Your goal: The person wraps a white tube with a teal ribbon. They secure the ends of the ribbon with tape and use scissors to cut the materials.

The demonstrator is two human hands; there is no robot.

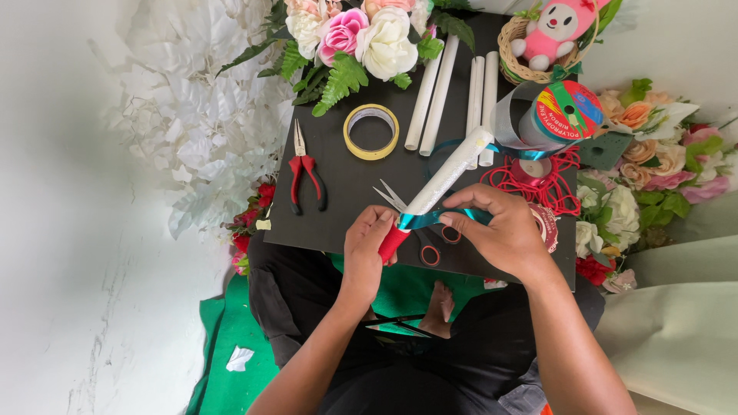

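1. Left hand (pixel 369 250) has its grip closed around the red lower end of a white rolled tube (pixel 442 183), which slants up and to the right over the black desk (pixel 346 184).
2. Right hand (pixel 503 230) pinches a teal ribbon (pixel 430 219) between thumb and fingers, the strip lying across the tube just above the red end.
3. From there the ribbon runs up to a spool of ribbon (pixel 557 115) with a multicoloured round label, lying on the desk's right side.
4. Under the tube lie scissors (pixel 419 230) with red-rimmed handles, their blades open and pointing up-left.
5. Red-handled pliers (pixel 305 169) lie to the left, well apart from the hands.
6. A roll of yellow tape (pixel 371 131) sits near the desk's middle, and several more white tubes (pixel 453 92) lie side by side beyond it.
7. A coil of red cord (pixel 538 180) lies below the spool.
8. Artificial flowers (pixel 361 34) crowd the far edge, and a small basket with a pink plush toy (pixel 550 34) stands at the top right.
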